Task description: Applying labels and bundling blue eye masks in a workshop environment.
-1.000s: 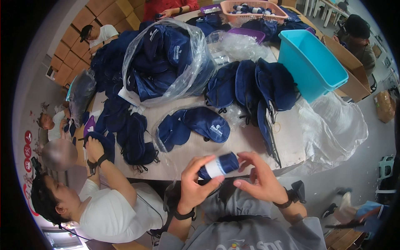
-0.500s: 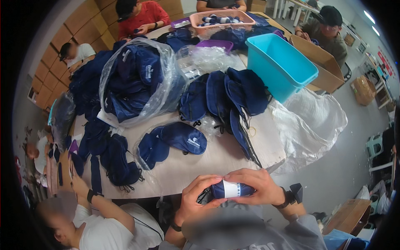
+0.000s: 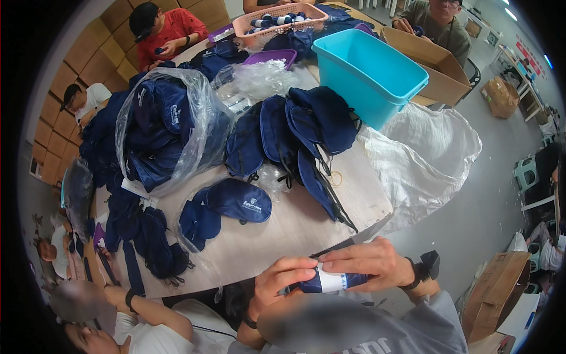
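Note:
A rolled navy fabric item with a white paper band is held close to my body, below the table edge. My left hand grips its left end. Over its right end lies my right hand, fingers pressing on the band; a black watch is on that wrist. On the wooden table just ahead lie two flat navy pouches, and a row of overlapping navy pouches lies further back.
A clear plastic bag full of navy pouches sits at the left. A turquoise bin, a cardboard box, a pink basket and a white sack lie beyond and right. Other people sit around the table.
The rolled item has come lower and closer to my body, and my right hand now covers its right end. My view has tilted toward the table's far side.

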A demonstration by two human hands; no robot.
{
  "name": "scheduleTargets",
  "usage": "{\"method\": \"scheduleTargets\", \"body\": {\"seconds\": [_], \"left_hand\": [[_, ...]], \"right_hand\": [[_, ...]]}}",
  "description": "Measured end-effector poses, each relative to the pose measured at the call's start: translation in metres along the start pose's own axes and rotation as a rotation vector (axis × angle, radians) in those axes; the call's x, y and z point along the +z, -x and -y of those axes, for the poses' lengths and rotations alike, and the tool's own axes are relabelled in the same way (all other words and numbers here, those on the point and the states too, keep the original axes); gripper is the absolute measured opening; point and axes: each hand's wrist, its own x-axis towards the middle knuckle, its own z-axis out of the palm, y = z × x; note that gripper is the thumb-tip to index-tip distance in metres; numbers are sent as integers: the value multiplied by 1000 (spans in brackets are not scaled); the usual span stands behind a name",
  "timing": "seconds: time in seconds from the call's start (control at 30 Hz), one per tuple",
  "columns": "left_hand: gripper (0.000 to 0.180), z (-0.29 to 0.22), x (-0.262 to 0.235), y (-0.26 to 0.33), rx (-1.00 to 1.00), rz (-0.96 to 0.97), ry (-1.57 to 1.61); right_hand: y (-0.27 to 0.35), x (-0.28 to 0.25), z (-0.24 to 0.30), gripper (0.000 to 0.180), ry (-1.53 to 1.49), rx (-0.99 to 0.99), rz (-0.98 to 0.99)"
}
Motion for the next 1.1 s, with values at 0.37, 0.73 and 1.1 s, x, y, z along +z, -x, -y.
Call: {"method": "scheduleTargets", "body": {"seconds": [0.37,0.73,1.1], "left_hand": [[45,4,24,-24,-201,-4,143],[59,27,34,-34,-253,122,84],[31,24,12,-36,-389,-66,-190]], "right_hand": [[8,-5,0,56,-46,218,-140],[20,-13,5,57,401,237,-137],[94,-215,-133,39,1164,996,-577]]}}
